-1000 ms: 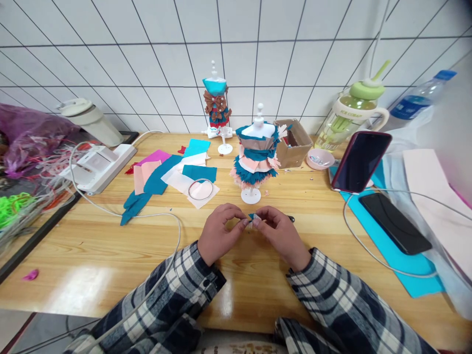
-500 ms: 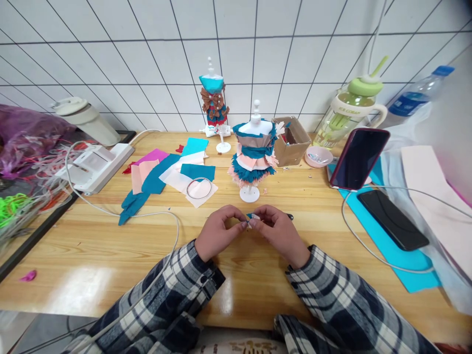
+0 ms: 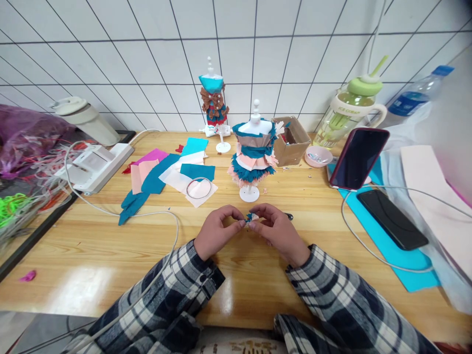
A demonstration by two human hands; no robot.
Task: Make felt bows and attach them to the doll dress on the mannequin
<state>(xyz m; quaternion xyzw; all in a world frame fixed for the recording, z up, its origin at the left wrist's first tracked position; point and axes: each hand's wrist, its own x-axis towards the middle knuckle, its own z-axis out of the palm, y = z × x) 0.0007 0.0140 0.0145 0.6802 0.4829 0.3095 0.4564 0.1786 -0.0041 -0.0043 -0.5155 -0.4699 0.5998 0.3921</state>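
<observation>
A small teal and pale pink paper piece (image 3: 250, 217) is pinched between the fingertips of both hands, just in front of a white mannequin stand. My left hand (image 3: 220, 231) grips its left side with thumb and forefinger. On the right side, my right hand (image 3: 279, 230) pinches it the same way. The mannequin (image 3: 254, 160) stands upright in a ruffled dress of teal, pink and brown paper. Partly covered by my right hand, a small dark object (image 3: 290, 216) lies on the table.
Behind stand a second dressed mannequin (image 3: 214, 101) and a cardboard box (image 3: 293, 147). Coloured paper (image 3: 158, 174) and a ring (image 3: 199, 188) lie left. A pink dish (image 3: 318, 156), phones (image 3: 393, 220) and bottles are right. A white cable (image 3: 177, 231) crosses the left side.
The fingertips have shifted slightly apart around the small paper piece, and more of its teal part shows between them. Both hands stay in nearly the same place.
</observation>
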